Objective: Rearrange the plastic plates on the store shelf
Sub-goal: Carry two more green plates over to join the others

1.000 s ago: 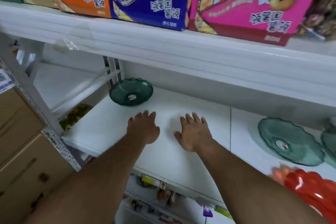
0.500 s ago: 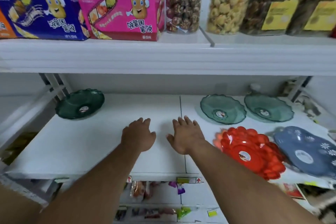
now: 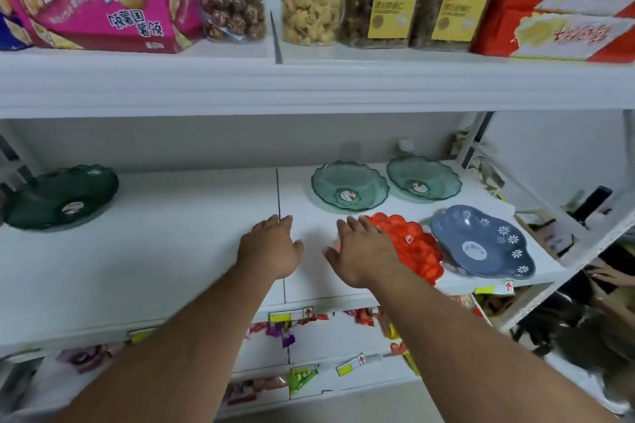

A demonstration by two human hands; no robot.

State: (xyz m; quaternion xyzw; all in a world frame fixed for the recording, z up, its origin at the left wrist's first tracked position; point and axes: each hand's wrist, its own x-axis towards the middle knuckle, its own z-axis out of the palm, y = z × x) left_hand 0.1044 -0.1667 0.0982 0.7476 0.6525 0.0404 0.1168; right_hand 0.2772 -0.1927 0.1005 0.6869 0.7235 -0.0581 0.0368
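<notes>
While both hands hovered palm-down over the white shelf (image 3: 171, 251), neither one held anything: the left hand (image 3: 269, 247) sat with fingers loosely spread and slightly curled over the seam between the 2 shelf boards, and the right hand (image 3: 364, 251) was spread flat, its outer edge overlapping the near rim of the red plate (image 3: 417, 251). Whether skin actually touched plastic there, hard to call from this angle. That was the relation that mattered: the red plate lay immediately to the right of the right hand, so the right was clearly the nearer one for it, and the left would have had to cross over. Just beside the red plate on its right sat the blue plate with white flowers (image 3: 481, 240), and behind those 2, toward the back wall, the 2 pale green plates (image 3: 348, 187) stood side by side, rims nearly touching. Far off to the left, well apart from everything, the dark green plate (image 3: 62, 197) rested alone, closer to the left hand. My read: a short slide right and a pinch on the scalloped rim would be the likely next step, watching that thin plastic did not skid into its blue neighbour
</notes>
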